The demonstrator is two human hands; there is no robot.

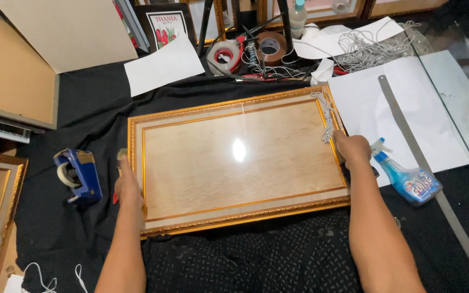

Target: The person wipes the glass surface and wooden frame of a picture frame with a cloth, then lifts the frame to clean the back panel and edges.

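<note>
Left hand (127, 187) and right hand (353, 147) clamp opposite short ends of the gilt picture frame (234, 160), likely stiff, glazed and fragile, best held by its rails.

Both forearms reach forward, left hand (127, 187) and right hand (353, 148) spread well apart, fingers curled.

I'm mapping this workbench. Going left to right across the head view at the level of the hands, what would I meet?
Blue tape dispenser → left hand → gold picture frame → right hand → blue spray bottle → metal ruler.
</note>
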